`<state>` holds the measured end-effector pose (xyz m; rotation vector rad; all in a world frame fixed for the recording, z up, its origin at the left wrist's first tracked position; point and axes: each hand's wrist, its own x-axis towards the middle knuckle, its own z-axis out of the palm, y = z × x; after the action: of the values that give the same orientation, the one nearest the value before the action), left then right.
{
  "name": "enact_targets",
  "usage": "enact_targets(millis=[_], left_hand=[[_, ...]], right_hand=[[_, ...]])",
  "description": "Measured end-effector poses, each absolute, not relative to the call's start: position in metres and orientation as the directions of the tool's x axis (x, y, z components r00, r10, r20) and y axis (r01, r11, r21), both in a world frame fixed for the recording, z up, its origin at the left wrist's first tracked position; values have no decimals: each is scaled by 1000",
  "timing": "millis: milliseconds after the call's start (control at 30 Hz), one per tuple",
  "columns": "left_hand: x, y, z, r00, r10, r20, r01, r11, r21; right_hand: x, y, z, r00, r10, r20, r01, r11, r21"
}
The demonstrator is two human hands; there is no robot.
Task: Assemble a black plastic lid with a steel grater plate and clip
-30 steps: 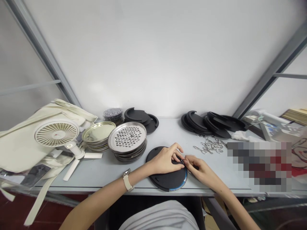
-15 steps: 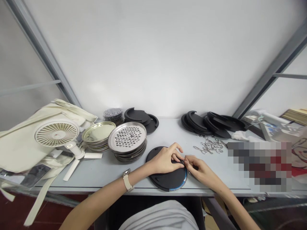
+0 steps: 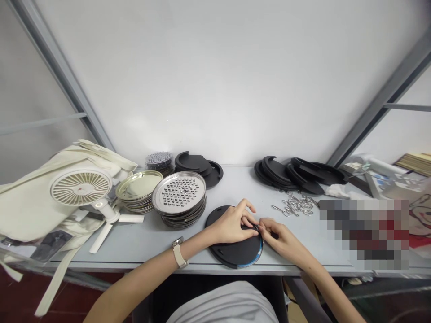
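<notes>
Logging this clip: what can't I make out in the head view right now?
All in the head view:
Small piece in the right hand: mostly covered by fingers, too small to identify.
Black disc: partly covered by the left hand.
Whatever lies behind the pixelated patch: blocked out.
Faces of the stacked discs: hidden under the perforated plate.
Printed item: cut off by the right edge.

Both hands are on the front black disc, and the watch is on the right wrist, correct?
Not quite: the head view shows the watch on the left wrist. The left hand and right hand are indeed at the front black disc.
</notes>
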<state>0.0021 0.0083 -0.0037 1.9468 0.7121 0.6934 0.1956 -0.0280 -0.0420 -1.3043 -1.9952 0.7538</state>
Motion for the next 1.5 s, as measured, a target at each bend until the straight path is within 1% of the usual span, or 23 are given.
enact_targets(millis=[267, 467, 600, 733, 967, 1267, 1500], left_hand=[[0, 9, -2, 645, 741, 186, 246, -431, 868], [0, 8, 0, 659, 723, 206, 241, -464, 853], [1, 8, 0, 678, 698, 229, 213, -485, 848], [2, 8, -2, 672, 702, 234, 217, -489, 845], [1, 8, 0, 659, 703, 268, 233, -530, 815], [1, 8, 0, 665, 715, 218, 253, -490, 834], [2, 8, -2, 656, 718, 234, 249, -498, 830]], right_hand=[[193, -29, -36, -302, 938, 170, 567, 320, -759], [191, -30, -35, -271, 945, 183, 532, 305, -790], [190, -30, -35, -284, 936, 208, 538, 335, -774], [191, -29, -36, -329, 923, 200, 564, 361, -743], [195, -29, -39, -332, 928, 169, 580, 342, -739], [195, -31, -34, -340, 925, 167, 556, 341, -758], [196, -30, -35, -345, 927, 146, 571, 331, -751]])
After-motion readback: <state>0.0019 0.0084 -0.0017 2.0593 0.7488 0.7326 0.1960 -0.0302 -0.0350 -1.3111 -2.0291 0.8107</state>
